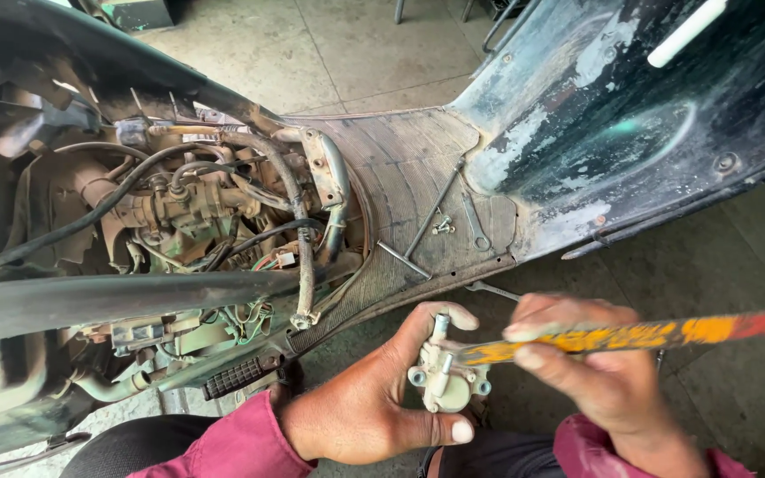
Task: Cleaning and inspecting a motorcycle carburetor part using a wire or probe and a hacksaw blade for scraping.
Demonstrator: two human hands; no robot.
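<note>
1. Far left of the frame: the opened engine bay of an old scooter lies exposed, a tangle of black hoses and wires around a grimy metal block, with a dark frame tube running across below it.
2. Centre: the scooter's ribbed floorboard carries loose tools, among them an L-shaped key, a flat spanner and a small metal fitting between them.
3. Lower centre: your left hand, in a magenta sleeve, is closed around a small pale metal carburettor-like part, thumb curled under it and fingers wrapped behind, holding it just off the floorboard's edge.
4. Lower right: your right hand pinches a long tool with a worn yellow-and-red handle, fingers clamped on the shaft; its tip meets the part in your left hand.
5. Upper right: the scooter's scuffed, dark leg shield rises, paint flaking, over the grey concrete floor.
</note>
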